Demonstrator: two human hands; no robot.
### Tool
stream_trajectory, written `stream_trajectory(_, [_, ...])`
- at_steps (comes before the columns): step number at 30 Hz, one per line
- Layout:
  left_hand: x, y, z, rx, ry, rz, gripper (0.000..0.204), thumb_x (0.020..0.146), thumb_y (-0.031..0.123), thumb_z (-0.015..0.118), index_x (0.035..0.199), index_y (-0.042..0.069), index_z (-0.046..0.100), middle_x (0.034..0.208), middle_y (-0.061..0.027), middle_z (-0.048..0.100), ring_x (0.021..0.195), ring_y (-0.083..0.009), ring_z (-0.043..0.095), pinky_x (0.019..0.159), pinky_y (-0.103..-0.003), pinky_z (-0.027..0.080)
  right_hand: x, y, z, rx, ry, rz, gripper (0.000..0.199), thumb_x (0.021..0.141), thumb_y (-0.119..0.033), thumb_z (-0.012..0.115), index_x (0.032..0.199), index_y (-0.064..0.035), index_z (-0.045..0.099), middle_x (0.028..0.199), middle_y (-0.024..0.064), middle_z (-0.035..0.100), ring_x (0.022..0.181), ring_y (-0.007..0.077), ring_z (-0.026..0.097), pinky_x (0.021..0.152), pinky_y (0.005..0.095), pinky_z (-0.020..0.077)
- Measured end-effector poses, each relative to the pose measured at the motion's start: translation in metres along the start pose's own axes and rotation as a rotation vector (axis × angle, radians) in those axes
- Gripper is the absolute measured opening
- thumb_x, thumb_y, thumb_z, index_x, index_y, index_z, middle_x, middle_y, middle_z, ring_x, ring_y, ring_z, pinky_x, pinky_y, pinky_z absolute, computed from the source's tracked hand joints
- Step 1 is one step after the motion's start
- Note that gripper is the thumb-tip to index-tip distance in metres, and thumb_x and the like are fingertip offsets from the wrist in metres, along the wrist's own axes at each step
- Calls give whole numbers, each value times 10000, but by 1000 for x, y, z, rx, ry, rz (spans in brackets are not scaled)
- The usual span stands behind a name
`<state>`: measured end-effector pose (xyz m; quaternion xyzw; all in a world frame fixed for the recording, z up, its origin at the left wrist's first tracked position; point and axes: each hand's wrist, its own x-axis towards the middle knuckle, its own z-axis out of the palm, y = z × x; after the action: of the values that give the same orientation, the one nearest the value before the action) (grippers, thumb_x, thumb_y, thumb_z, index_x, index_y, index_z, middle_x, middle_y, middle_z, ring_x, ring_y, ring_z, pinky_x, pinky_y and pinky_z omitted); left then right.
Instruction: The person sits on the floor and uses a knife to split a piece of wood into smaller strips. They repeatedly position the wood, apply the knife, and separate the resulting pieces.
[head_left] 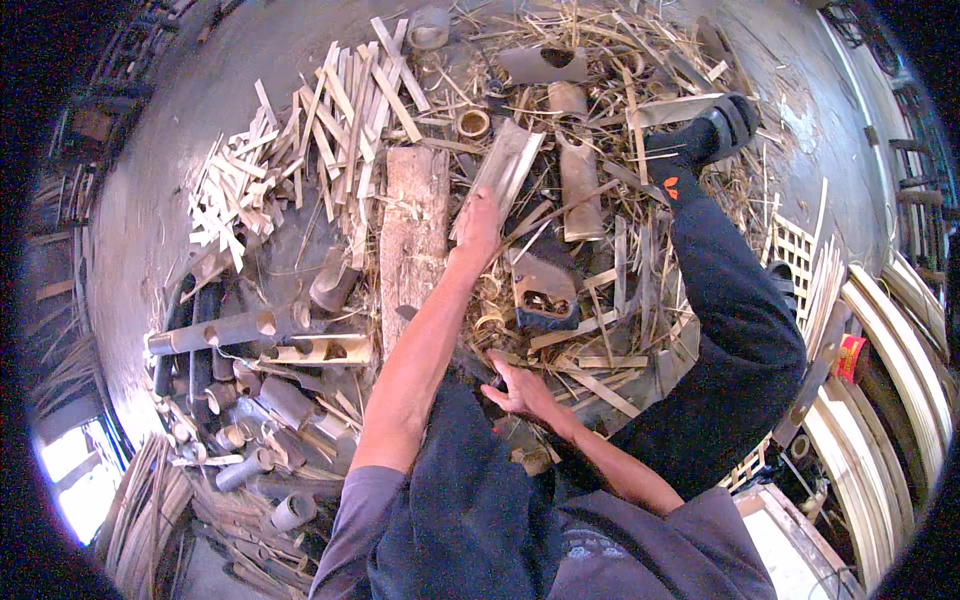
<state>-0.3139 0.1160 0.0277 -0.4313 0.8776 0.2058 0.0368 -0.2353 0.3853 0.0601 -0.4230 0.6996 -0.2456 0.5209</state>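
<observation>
My left hand [478,222] is closed around the near end of a split bamboo piece [515,160], which slants away to the upper right beside a rough wooden beam [415,210]. Closer to my body, my right hand [522,388] is curled with its thumb and forefinger around something dark, too shaded to name. A dark flat tip [405,312] shows on the beam, left of my left forearm; whether it belongs to that thing is hidden. Between my hands and the raised leg lies a bamboo section with a dark opening [545,300].
Pale bamboo strips [240,180] lie heaped at the far left. Cut bamboo tubes [240,328] crowd the left side. Further tubes [578,190] and shavings spread ahead. My outstretched leg [735,270] bounds the right, with long curved bamboo strips [870,450] beyond it.
</observation>
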Motion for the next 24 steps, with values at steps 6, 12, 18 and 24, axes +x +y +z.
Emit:
stream_trajectory(6, [4, -5, -50, -393, 171, 189, 271, 868, 172, 598, 1020, -50, 564, 905, -188, 648, 872, -330, 633, 727, -377, 516, 6, 6, 1, -57, -93, 57, 786, 859, -454, 582, 1440, -39, 253, 1189, 260, 572, 1029, 444, 575, 876, 470, 472])
stream_trajectory(12, [16, 85, -129, -988, 121, 374, 338, 924, 281, 592, 1049, -33, 587, 872, -142, 630, 827, -204, 587, 765, -334, 478, 3, 5, 11, -45, -42, 61, 840, 827, -497, 602, 1443, -55, 241, 1001, 286, 624, 906, 469, 602, 797, 503, 491])
stream_trajectory(18, [18, 14, -16, -118, 119, 169, 318, 801, 232, 661, 969, -27, 585, 920, -251, 630, 891, -429, 608, 772, -493, 477, -1, 11, 12, -11, 74, -35, 787, 836, -490, 588, 1456, -132, 262, 1130, 255, 605, 1013, 440, 586, 872, 488, 471])
stream_trajectory(24, [-10, -16, -114, -955, -74, 106, 296, 846, 180, 660, 1079, 2, 616, 974, -122, 668, 847, -226, 624, 776, -353, 480, -9, -15, -17, 44, 92, 105, 660, 862, -522, 537, 1363, -101, 453, 1187, 224, 599, 1084, 385, 582, 920, 434, 459])
